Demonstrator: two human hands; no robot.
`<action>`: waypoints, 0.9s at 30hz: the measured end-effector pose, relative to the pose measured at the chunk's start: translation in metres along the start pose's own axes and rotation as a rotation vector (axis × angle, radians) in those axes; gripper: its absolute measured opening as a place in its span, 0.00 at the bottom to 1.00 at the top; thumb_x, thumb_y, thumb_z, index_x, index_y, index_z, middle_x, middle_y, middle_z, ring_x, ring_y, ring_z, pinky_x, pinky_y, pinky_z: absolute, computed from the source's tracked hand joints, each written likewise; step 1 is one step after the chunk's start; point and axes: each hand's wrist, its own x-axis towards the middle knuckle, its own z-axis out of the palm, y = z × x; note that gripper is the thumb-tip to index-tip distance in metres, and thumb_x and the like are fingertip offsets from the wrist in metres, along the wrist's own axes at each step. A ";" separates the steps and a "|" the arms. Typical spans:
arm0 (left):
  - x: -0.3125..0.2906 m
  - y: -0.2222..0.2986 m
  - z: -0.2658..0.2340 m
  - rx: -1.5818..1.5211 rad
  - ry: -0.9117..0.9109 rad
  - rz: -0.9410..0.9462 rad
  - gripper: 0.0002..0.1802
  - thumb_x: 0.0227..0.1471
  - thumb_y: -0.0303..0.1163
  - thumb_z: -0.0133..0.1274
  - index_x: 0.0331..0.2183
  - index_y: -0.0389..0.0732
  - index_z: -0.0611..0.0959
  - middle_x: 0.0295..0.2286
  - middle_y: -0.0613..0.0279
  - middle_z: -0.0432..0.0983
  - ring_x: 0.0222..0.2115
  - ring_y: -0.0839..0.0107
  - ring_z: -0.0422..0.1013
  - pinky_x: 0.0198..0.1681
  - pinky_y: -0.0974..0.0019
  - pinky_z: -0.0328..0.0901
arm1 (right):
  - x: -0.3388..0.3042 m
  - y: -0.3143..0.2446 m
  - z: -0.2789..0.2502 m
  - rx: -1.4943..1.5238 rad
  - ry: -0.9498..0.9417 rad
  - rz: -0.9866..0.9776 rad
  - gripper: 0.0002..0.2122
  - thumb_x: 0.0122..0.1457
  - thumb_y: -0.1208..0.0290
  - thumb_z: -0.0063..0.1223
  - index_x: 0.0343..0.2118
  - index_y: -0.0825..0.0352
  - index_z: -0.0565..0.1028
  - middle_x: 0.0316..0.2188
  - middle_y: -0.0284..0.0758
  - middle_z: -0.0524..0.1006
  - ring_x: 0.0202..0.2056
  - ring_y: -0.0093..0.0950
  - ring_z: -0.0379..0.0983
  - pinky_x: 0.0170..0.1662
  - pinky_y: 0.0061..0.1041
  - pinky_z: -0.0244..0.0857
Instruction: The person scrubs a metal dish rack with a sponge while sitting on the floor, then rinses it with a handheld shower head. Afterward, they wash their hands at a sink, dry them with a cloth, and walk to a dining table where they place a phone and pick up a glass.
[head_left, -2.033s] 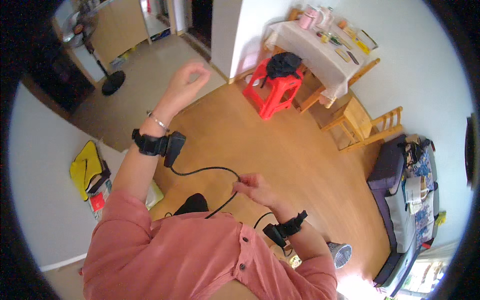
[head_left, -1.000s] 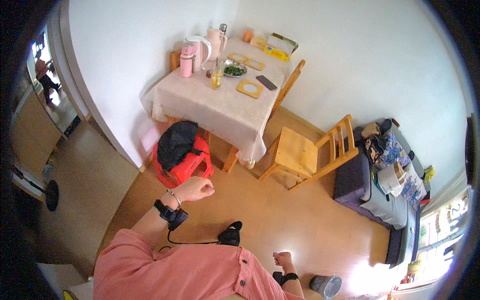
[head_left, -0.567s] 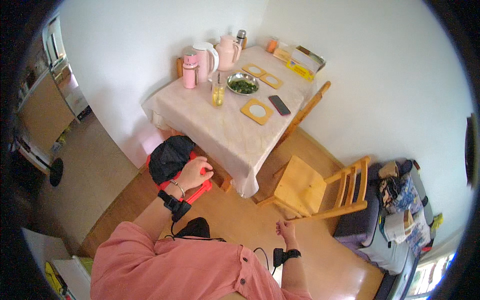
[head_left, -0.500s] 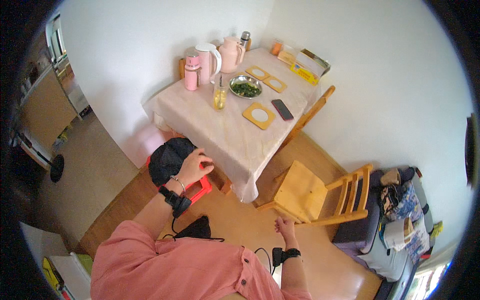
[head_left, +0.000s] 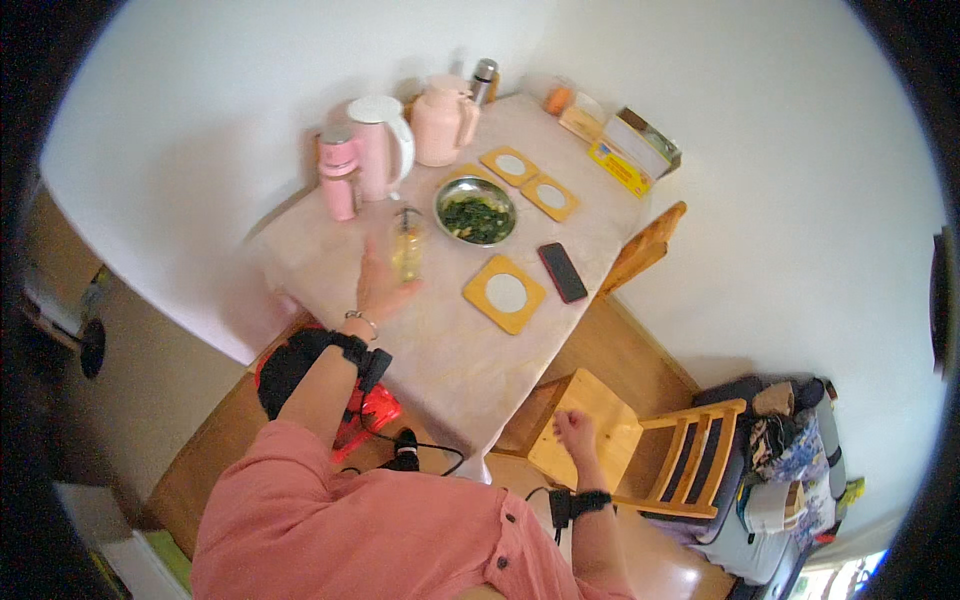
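My left hand (head_left: 383,287) reaches over the near left part of the table, with thumb and fingers apart and somewhat blurred. Just beyond it stands a clear glass (head_left: 408,252) of yellowish liquid with something metal sticking out of the top; whether the fingers touch the glass I cannot tell. Behind the glass is a metal bowl (head_left: 446,228) of dark green leafy food. Off to the right, my right hand (head_left: 573,430) hangs in front of the wooden chair's seat (head_left: 612,432) with its fingers curled in and nothing visible in them.
Along the wall stand a pink bottle (head_left: 338,180), a white-lidded pink kettle (head_left: 378,150) and a pink jug (head_left: 440,130). Yellow coasters (head_left: 478,293) and a phone (head_left: 562,272) lie on the tablecloth (head_left: 440,370). A red stool (head_left: 372,410) with a black item (head_left: 285,372) sits below my left arm.
My left hand has moved from above the stool forward over the table, up to the glass. The view has come nearer the table. My right hand stays low and curled.
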 end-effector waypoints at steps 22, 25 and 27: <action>-0.046 -0.025 -0.026 0.093 -0.250 -0.193 0.45 0.33 0.35 0.63 0.51 0.31 0.61 0.49 0.44 0.60 0.51 0.51 0.57 0.56 0.59 0.52 | 0.300 -0.153 -0.001 -0.634 0.195 -0.170 0.39 0.36 0.48 0.62 0.51 0.66 0.63 0.49 0.44 0.64 0.51 0.41 0.59 0.53 0.36 0.57; -0.051 -0.026 -0.020 0.091 -0.237 -0.151 0.42 0.34 0.34 0.63 0.51 0.33 0.62 0.49 0.45 0.60 0.51 0.51 0.57 0.55 0.59 0.53 | 0.299 -0.152 0.000 -0.631 0.239 -0.191 0.37 0.36 0.49 0.62 0.50 0.64 0.65 0.46 0.43 0.66 0.49 0.41 0.61 0.51 0.36 0.59; -0.053 -0.027 -0.014 0.086 -0.238 -0.101 0.41 0.34 0.32 0.62 0.51 0.34 0.63 0.49 0.46 0.61 0.51 0.51 0.58 0.55 0.59 0.53 | 0.297 -0.153 0.000 -0.615 0.240 -0.195 0.37 0.35 0.50 0.62 0.50 0.63 0.65 0.45 0.43 0.66 0.48 0.41 0.61 0.50 0.36 0.60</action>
